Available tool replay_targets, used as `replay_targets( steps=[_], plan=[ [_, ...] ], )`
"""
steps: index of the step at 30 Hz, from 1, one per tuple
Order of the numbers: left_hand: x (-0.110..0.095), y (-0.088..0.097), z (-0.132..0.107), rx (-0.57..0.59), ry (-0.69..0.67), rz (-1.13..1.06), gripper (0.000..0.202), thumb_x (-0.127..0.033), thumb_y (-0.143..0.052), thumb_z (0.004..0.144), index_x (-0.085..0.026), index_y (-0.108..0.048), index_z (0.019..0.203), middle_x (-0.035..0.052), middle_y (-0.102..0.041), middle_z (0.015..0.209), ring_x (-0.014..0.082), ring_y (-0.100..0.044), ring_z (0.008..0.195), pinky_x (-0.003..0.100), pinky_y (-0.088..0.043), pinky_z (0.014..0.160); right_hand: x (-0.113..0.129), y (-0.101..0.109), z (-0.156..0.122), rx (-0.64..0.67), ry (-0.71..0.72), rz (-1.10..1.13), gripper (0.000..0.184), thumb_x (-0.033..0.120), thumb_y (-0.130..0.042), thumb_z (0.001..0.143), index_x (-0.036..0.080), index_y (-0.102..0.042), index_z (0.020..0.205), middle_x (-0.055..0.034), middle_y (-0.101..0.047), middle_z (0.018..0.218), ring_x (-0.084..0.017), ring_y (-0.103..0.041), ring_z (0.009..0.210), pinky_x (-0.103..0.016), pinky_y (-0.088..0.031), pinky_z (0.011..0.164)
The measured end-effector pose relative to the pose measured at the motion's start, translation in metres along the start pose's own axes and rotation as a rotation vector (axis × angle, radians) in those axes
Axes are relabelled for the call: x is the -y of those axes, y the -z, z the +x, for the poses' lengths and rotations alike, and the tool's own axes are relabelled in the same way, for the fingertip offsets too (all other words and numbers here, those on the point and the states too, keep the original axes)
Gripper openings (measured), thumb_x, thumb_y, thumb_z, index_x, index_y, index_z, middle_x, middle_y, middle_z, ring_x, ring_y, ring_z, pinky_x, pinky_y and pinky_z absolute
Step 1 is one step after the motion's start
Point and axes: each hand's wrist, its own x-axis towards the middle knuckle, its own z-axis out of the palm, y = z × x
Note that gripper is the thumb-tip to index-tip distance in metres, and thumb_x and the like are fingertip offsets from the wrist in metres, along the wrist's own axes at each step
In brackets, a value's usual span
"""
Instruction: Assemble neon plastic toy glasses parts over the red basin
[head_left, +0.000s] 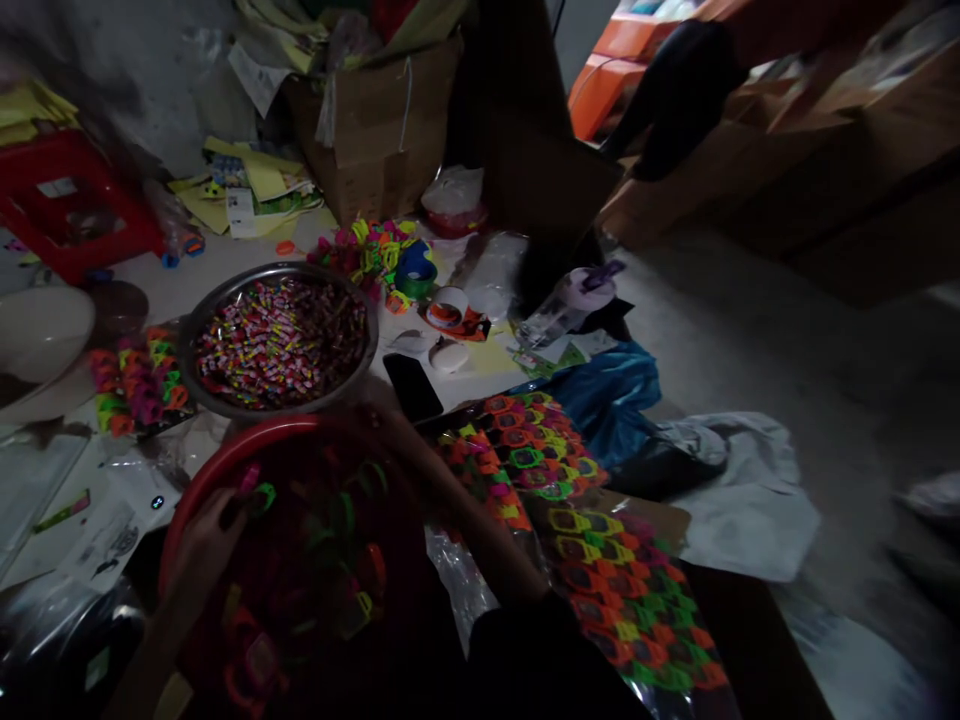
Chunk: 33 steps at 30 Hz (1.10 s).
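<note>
A red basin (225, 460) full of small neon plastic toys sits close in front of me in dim light. My left hand (201, 548) rests at the basin's left rim, its fingers closed on a small pink and green plastic toy (255, 492). My right arm stretches across the basin, and my right hand (373, 410) is at its far rim, just below a metal bowl (360, 310) of wrapped candies. The right hand is dark and blurred, so its fingers cannot be made out.
Sheets of neon toys in clear plastic (529, 450) (626, 590) lie to my right. A black phone (412, 387), tape rolls (415, 268), a bottle (559, 310), a blue bag (611, 395), a cardboard box (382, 130) and a red stool (67, 200) surround the bowl.
</note>
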Motion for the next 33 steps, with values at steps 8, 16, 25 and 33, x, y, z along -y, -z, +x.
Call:
replay_targets(
  steps=[8,16,25,33],
  plan=[
    [-0.050,0.019,-0.021,0.101,0.053,-0.429,0.043,-0.050,-0.054,0.076,-0.018,-0.058,0.106,0.0048,-0.069,0.102,0.0231,-0.064,0.093,0.032,-0.052,0.080,0.008,0.024,-0.022,-0.134,-0.056,0.125,0.029,0.044,-0.052,0.080,0.016,-0.058,0.086,-0.0059,-0.066,0.084,-0.016,-0.060,0.077,-0.030,-0.049,0.075],
    [-0.070,0.016,-0.022,0.102,-0.140,-0.467,0.029,-0.034,-0.053,0.077,-0.019,-0.056,0.103,0.0053,-0.068,0.100,0.0214,-0.063,0.097,0.034,-0.049,0.089,0.099,0.006,-0.065,0.127,0.028,0.281,0.045,0.033,-0.057,0.083,0.020,-0.051,0.126,-0.0010,-0.064,0.082,-0.012,-0.058,0.066,-0.022,-0.047,0.062],
    [-0.087,0.026,-0.039,0.086,-0.137,-0.511,0.028,-0.026,-0.045,0.082,-0.018,-0.053,0.108,0.0063,-0.065,0.111,0.0211,-0.059,0.105,0.034,-0.045,0.096,0.117,-0.027,-0.077,0.269,0.203,0.083,0.028,0.030,-0.057,0.086,0.020,-0.061,0.112,-0.0041,-0.070,0.086,-0.014,-0.063,0.068,-0.022,-0.049,0.065],
    [-0.088,0.027,-0.053,0.283,0.143,-0.830,0.039,-0.036,-0.053,0.083,-0.022,-0.056,0.119,0.0039,-0.063,0.124,0.0233,-0.057,0.118,0.035,-0.047,0.098,0.116,-0.023,-0.083,0.290,0.337,-0.001,0.016,0.019,-0.051,0.088,0.020,-0.064,0.096,-0.0055,-0.067,0.087,-0.015,-0.064,0.073,-0.021,-0.048,0.065]
  ],
)
